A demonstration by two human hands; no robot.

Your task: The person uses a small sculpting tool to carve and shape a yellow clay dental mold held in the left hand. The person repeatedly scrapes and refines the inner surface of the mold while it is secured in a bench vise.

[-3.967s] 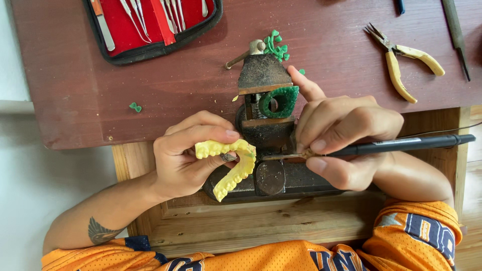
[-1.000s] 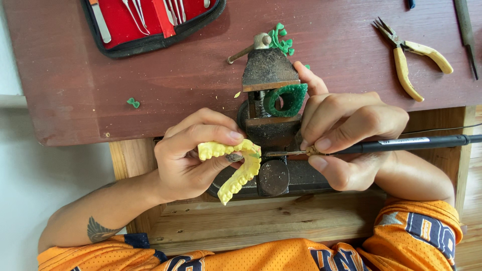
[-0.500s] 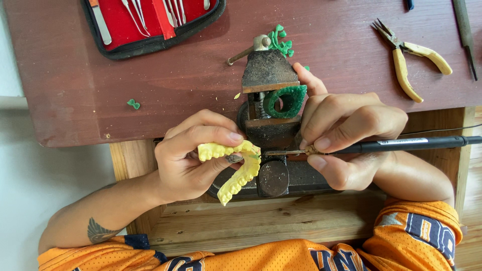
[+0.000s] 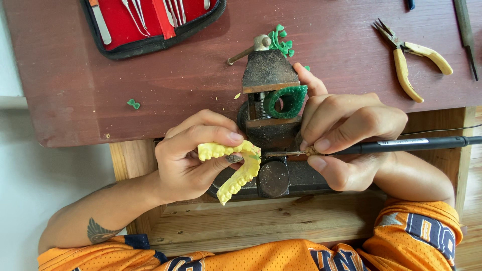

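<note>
My left hand [image 4: 193, 160] grips a yellow dental cast of a row of teeth [image 4: 235, 170], holding it over the near end of a dark metal bench vise [image 4: 273, 130]. My right hand [image 4: 346, 135] holds a thin black pen-shaped tool [image 4: 401, 145] with a cord; its metal tip touches the cast at a small green spot. A green wax ring [image 4: 281, 102] sits clamped in the vise jaws.
A red-lined tool case with tweezers and picks [image 4: 150, 20] lies at the back left of the brown bench top [image 4: 175, 90]. Yellow-handled pliers [image 4: 409, 57] and a dark file [image 4: 464, 30] lie at the back right. Green wax bits [image 4: 133, 104] are scattered.
Almost nothing has changed; both hands stay put, with the tool tip held against the cast. The view has shifted slightly.
</note>
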